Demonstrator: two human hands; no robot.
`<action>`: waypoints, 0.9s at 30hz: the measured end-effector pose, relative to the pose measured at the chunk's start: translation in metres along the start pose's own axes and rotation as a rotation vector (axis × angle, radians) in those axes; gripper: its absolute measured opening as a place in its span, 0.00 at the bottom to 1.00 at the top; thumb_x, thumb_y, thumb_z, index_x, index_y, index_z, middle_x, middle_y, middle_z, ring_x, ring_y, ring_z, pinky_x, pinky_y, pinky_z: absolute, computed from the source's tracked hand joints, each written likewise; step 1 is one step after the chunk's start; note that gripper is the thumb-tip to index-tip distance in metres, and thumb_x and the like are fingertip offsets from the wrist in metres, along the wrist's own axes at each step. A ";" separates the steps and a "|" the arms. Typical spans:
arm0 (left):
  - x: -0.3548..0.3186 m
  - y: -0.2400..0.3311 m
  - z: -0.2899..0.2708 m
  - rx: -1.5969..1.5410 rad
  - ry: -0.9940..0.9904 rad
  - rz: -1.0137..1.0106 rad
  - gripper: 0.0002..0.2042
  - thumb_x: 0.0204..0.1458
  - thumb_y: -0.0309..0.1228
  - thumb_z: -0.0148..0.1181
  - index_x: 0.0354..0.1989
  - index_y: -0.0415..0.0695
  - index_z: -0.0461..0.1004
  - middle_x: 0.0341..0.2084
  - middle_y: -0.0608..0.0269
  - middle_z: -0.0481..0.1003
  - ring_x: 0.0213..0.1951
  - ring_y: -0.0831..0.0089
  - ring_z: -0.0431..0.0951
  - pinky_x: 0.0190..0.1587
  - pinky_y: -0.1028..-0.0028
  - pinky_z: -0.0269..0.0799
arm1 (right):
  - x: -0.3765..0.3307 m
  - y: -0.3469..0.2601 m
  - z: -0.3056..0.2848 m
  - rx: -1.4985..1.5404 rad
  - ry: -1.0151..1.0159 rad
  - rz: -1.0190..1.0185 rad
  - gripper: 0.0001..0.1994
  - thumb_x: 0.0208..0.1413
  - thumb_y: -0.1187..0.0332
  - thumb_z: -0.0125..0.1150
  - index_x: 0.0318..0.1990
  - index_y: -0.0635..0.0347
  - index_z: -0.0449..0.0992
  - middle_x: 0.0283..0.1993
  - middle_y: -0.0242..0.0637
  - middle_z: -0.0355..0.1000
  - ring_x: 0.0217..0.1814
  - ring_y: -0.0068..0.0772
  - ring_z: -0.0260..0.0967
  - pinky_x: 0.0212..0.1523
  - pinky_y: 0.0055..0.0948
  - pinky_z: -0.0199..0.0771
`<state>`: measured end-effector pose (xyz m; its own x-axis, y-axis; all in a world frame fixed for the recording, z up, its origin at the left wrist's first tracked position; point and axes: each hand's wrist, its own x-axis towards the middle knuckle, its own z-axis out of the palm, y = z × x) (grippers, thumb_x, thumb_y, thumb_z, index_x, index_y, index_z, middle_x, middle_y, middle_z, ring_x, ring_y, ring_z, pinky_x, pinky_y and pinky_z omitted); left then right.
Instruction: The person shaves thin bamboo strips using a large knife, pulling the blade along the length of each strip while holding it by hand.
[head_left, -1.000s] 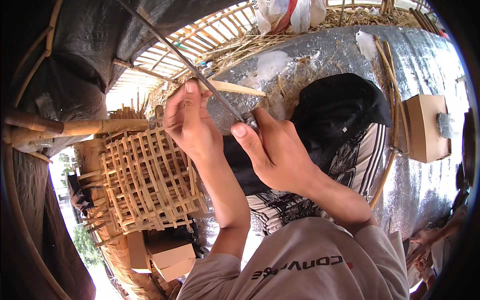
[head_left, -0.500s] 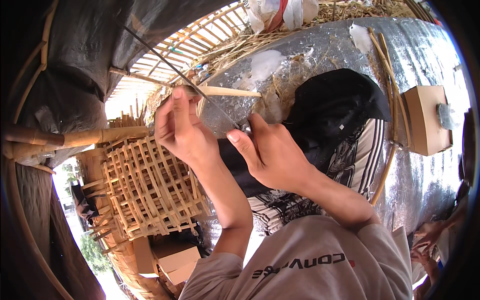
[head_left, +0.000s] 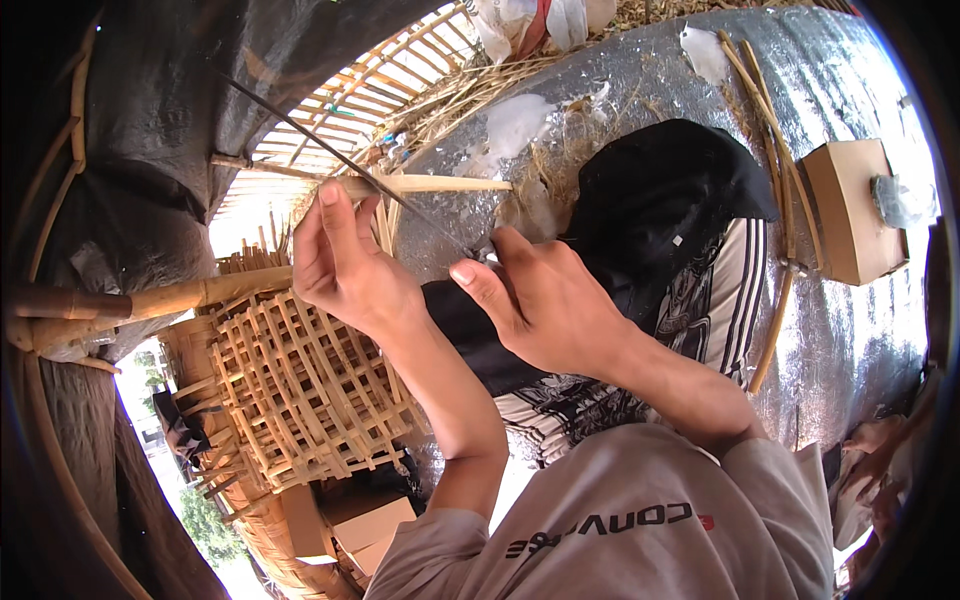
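Note:
My left hand (head_left: 350,265) is closed, thumb against fingers, on a pale bamboo strip (head_left: 440,184) that points right from it. A long, thin, dark blade-like tool (head_left: 300,128) slants from the upper left down to my right hand (head_left: 560,305), crossing the strip close to my left fingertips. My right fingers are wrapped round its near end, thumb stretched along the side; the grip itself is mostly hidden. Black cloth (head_left: 670,190) lies over my lap beneath the hands.
Left of my forearm stands a woven bamboo lattice (head_left: 310,385), with a cardboard box (head_left: 370,530) below. A bamboo pole (head_left: 210,283) runs in from the left. On the silvery sheet (head_left: 830,90) sit bamboo sticks (head_left: 765,120) and a cardboard carton (head_left: 850,210). Another person's blurred arm (head_left: 890,460) shows lower right.
Both hands, with the strip and the tool, sit slightly further left in the picture; the surroundings have shifted a little too. Both grips look the same. The other person's arms at right have moved.

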<state>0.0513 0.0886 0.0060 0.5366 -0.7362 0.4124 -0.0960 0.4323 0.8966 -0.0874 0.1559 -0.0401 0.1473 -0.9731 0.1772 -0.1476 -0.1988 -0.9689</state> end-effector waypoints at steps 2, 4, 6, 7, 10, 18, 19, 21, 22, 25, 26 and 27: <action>0.000 0.000 0.002 -0.002 0.005 0.007 0.06 0.55 0.25 0.62 0.36 0.34 0.77 0.33 0.55 0.78 0.36 0.70 0.78 0.38 0.70 0.78 | 0.000 0.002 -0.003 -0.041 -0.016 0.084 0.24 0.64 0.53 0.53 0.27 0.69 0.66 0.14 0.56 0.66 0.21 0.65 0.69 0.24 0.52 0.69; 0.000 0.000 0.004 -0.044 0.018 0.049 0.05 0.54 0.24 0.65 0.34 0.35 0.79 0.30 0.54 0.80 0.33 0.72 0.80 0.35 0.74 0.79 | 0.000 0.001 -0.007 -0.153 -0.059 0.200 0.24 0.64 0.54 0.52 0.27 0.70 0.68 0.15 0.57 0.67 0.22 0.65 0.69 0.25 0.52 0.70; -0.001 -0.001 0.007 -0.062 -0.015 0.043 0.05 0.54 0.24 0.65 0.34 0.35 0.78 0.30 0.54 0.80 0.33 0.72 0.80 0.35 0.74 0.79 | 0.001 -0.002 -0.012 -0.066 -0.018 0.113 0.23 0.64 0.54 0.52 0.27 0.70 0.68 0.15 0.57 0.66 0.21 0.65 0.69 0.24 0.52 0.69; -0.001 -0.002 0.009 -0.046 0.005 0.018 0.05 0.54 0.24 0.65 0.34 0.35 0.78 0.30 0.54 0.80 0.33 0.72 0.80 0.35 0.74 0.79 | 0.003 -0.004 -0.015 -0.062 -0.029 0.152 0.23 0.64 0.54 0.53 0.27 0.71 0.68 0.15 0.58 0.66 0.21 0.65 0.69 0.24 0.52 0.69; -0.002 -0.003 0.013 -0.061 -0.042 0.013 0.05 0.54 0.24 0.65 0.34 0.35 0.78 0.30 0.54 0.80 0.33 0.72 0.79 0.35 0.73 0.79 | 0.006 -0.009 -0.019 0.034 -0.009 0.058 0.24 0.64 0.54 0.53 0.28 0.72 0.69 0.15 0.57 0.66 0.21 0.65 0.69 0.24 0.52 0.70; -0.001 -0.001 0.014 -0.065 -0.080 0.057 0.05 0.54 0.24 0.64 0.34 0.33 0.78 0.30 0.54 0.79 0.33 0.70 0.79 0.35 0.73 0.80 | 0.011 0.005 -0.013 0.002 0.023 0.077 0.25 0.64 0.53 0.53 0.27 0.72 0.70 0.16 0.58 0.67 0.23 0.66 0.70 0.26 0.52 0.70; -0.002 -0.001 0.012 -0.048 -0.090 0.011 0.06 0.54 0.24 0.64 0.34 0.33 0.78 0.31 0.53 0.79 0.33 0.70 0.80 0.35 0.73 0.80 | 0.010 0.007 -0.011 0.045 0.028 -0.004 0.25 0.64 0.53 0.52 0.27 0.72 0.70 0.16 0.58 0.68 0.23 0.65 0.70 0.27 0.53 0.71; -0.003 0.000 0.008 -0.026 -0.076 0.056 0.06 0.55 0.24 0.63 0.36 0.33 0.77 0.31 0.53 0.79 0.33 0.69 0.80 0.35 0.73 0.80 | 0.008 0.012 -0.009 0.061 -0.013 0.115 0.26 0.65 0.52 0.51 0.28 0.72 0.70 0.17 0.58 0.67 0.24 0.65 0.69 0.27 0.50 0.69; -0.002 0.000 0.006 -0.031 -0.068 0.071 0.07 0.55 0.25 0.63 0.36 0.32 0.77 0.32 0.53 0.79 0.33 0.69 0.80 0.35 0.73 0.80 | 0.008 0.014 -0.008 0.043 -0.036 0.174 0.26 0.65 0.52 0.51 0.27 0.71 0.68 0.16 0.58 0.65 0.24 0.65 0.67 0.26 0.49 0.66; 0.000 0.001 0.002 -0.025 -0.069 0.062 0.08 0.57 0.25 0.61 0.39 0.32 0.76 0.34 0.53 0.78 0.35 0.68 0.80 0.37 0.72 0.80 | 0.005 0.019 -0.008 0.025 -0.055 0.175 0.26 0.65 0.51 0.50 0.28 0.71 0.69 0.17 0.58 0.66 0.25 0.65 0.68 0.28 0.49 0.67; 0.001 0.001 0.001 -0.029 -0.082 0.044 0.08 0.57 0.25 0.60 0.39 0.32 0.76 0.34 0.53 0.78 0.36 0.68 0.80 0.37 0.72 0.80 | 0.005 0.021 -0.008 0.045 -0.049 0.125 0.26 0.65 0.52 0.50 0.30 0.73 0.71 0.19 0.58 0.68 0.26 0.64 0.70 0.31 0.51 0.70; 0.001 0.000 0.000 -0.052 -0.119 0.018 0.08 0.57 0.25 0.60 0.39 0.32 0.76 0.35 0.54 0.78 0.37 0.68 0.80 0.38 0.72 0.80 | 0.005 0.024 -0.008 0.074 -0.019 0.031 0.26 0.65 0.52 0.51 0.32 0.74 0.72 0.20 0.59 0.70 0.28 0.64 0.72 0.33 0.52 0.72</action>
<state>0.0519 0.0877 0.0064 0.4319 -0.7830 0.4477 -0.0597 0.4704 0.8804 -0.0979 0.1456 -0.0616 0.1626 -0.9761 0.1442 -0.0799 -0.1587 -0.9841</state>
